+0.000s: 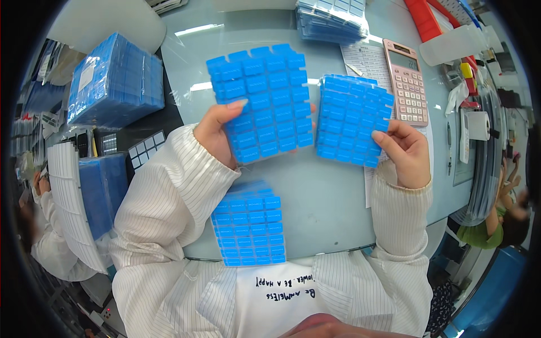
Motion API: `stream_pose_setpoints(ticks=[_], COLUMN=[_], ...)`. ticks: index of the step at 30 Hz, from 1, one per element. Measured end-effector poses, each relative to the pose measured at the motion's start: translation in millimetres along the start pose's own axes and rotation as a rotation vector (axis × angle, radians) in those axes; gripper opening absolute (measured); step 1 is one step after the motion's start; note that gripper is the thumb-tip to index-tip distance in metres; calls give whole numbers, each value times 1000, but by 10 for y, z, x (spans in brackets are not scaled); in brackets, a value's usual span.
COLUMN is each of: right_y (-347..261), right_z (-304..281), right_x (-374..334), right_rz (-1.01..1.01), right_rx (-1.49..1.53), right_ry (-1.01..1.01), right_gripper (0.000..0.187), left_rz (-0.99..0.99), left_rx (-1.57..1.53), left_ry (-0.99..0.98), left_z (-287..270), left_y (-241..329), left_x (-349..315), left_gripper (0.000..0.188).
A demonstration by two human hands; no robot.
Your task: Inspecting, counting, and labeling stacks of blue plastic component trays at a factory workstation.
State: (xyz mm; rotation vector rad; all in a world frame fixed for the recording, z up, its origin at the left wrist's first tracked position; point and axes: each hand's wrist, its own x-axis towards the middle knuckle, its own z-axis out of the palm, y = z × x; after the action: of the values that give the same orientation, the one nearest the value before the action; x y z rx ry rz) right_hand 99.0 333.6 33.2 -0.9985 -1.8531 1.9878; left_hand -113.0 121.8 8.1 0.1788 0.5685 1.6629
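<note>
My left hand (217, 135) is closed on a clear-backed sheet of blue rectangular labels (265, 107), raised over the table with the thumb on its front. I cannot tell if more than one sheet is in it. To its right, my right hand (408, 152) pinches a stack of similar blue label sheets (349, 121) near its lower right corner. The fingers behind both lots are mostly hidden. Another fanned pile of blue label sheets (251, 231) lies at the table's near edge, below my left forearm.
A large wrapped block of blue sheets (112, 84) stands at the left. More sheets (332, 22) are piled at the far side. A pink calculator (407, 84) lies on printed paper (360, 59). A red bin (425, 19) stands far right. Other people work at both sides.
</note>
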Motion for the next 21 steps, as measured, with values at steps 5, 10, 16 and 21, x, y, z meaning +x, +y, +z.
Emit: stream_pose_setpoints(ticks=[5, 10, 16, 21], right_y=[-91, -63, -43, -46], right_z=[133, 295, 462, 164], right_x=[-20, -63, -135, -27], right_rz=[-309, -359, 28, -70], right_rx=[-1078, -623, -184, 27], right_ry=[340, 162, -195, 93], right_gripper=[28, 26, 9, 16], left_rz=[20, -54, -115, -26], left_rx=[263, 498, 681, 80], left_ry=[356, 348, 344, 73], left_z=[121, 155, 185, 67], left_y=[-23, -62, -88, -24], left_x=[-19, -16, -51, 4], left_gripper=[65, 72, 76, 63])
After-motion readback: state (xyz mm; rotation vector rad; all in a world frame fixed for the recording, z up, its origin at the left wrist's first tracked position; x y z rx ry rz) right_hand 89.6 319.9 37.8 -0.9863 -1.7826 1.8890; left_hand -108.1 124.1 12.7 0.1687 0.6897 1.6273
